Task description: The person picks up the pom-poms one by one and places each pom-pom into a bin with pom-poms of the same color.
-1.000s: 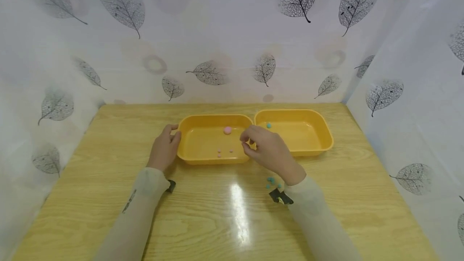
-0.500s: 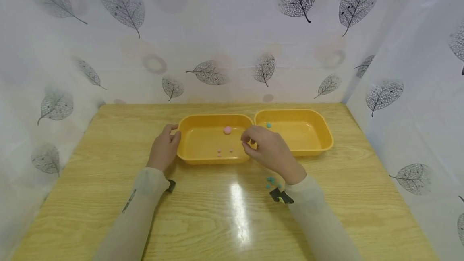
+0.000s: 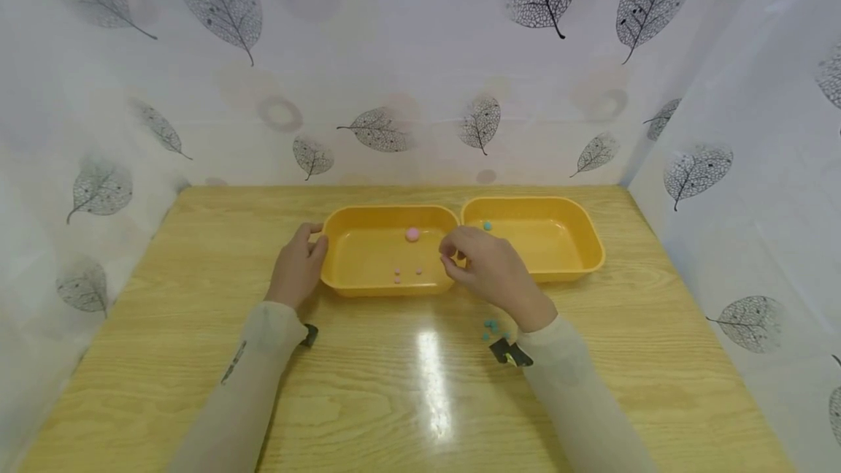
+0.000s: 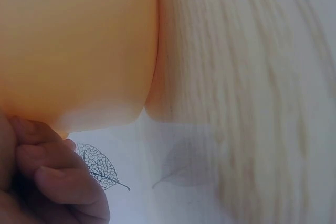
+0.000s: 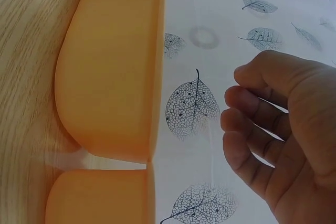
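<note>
- Background: a white sheet (image 3: pixel 420 35) printed with dark leaf skeletons is rising behind the table and along both sides.
- Surface: I am looking down through the head view at a wooden table (image 3: pixel 355 385), which is reflecting a bright streak.
- Sleeves: a pale left sleeve (image 3: pixel 226 385) and a pale right sleeve (image 3: pixel 585 393) are reaching in from the near edge.
- Containers: a yellow left tray (image 3: pixel 364 288) and a yellow right tray (image 3: pixel 555 276) are standing side by side, their rims meeting or nearly meeting.
- Right hand (image 3: pixel 493 268): I am seeing it hovering over the right end of the left tray, fingers curving, thumb tip and index tip lying close together; I cannot tell whether anything is sitting between them.
- Left hand (image 3: pixel 296 265): its fingers are bending and touching the left end of the left tray; I cannot tell whether they are clamping the rim or merely resting there.
- Pink ball (image 3: pixel 412 234): lying in the left tray, near the far wall.
- Teal ball (image 3: pixel 487 225): lying in the far left corner of the right tray.
- Teal bits (image 3: pixel 493 325): lying loosely grouped on the table beside the right cuff.
- Pink bits (image 3: pixel 397 271): three are lying in the near part of the left tray.
</note>
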Tool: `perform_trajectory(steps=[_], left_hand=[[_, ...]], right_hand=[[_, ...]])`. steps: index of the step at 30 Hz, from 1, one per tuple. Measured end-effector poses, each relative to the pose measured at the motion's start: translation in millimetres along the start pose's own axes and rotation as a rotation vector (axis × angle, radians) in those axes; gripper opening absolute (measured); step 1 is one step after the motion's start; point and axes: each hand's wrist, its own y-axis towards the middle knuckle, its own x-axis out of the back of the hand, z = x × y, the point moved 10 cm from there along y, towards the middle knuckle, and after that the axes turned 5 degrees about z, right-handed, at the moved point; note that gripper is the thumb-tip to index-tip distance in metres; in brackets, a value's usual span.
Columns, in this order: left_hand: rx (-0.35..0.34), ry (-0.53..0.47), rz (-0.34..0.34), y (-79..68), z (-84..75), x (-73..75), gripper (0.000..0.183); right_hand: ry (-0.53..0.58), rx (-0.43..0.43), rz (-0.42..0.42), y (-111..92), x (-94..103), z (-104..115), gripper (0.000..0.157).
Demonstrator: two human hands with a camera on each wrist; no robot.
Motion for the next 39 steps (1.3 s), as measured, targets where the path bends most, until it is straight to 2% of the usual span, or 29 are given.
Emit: perform_trajectory(steps=[15,28,34,37,39], left_hand=[[0.008,-0.004,0.001,-3.8,3.5,0.7,0.050],[-0.017,-0.005,-0.023,-1.6,1.2,2.7,0.047],[-0.013,-0.004,-0.016,-0.1,-1.1,3.0,0.048],[-0.007,-0.001,-0.009,0.9,-1.1,2.6,0.048],[-0.001,0.003,-0.008,1.0,-0.8,2.4,0.048]], right_hand=[[0.019,-0.022,0.040,1.0,-7.4,-3.3,0.005],[0.078,-0.073,0.115,7.2,-26.3,-13.6,0.006],[0.078,-0.107,0.183,27.8,-32.9,-21.1,0.007],[0.088,-0.126,0.245,45.4,-36.1,-25.5,0.003],[0.080,-0.124,0.301,58.3,-41.2,-27.5,0.008]])
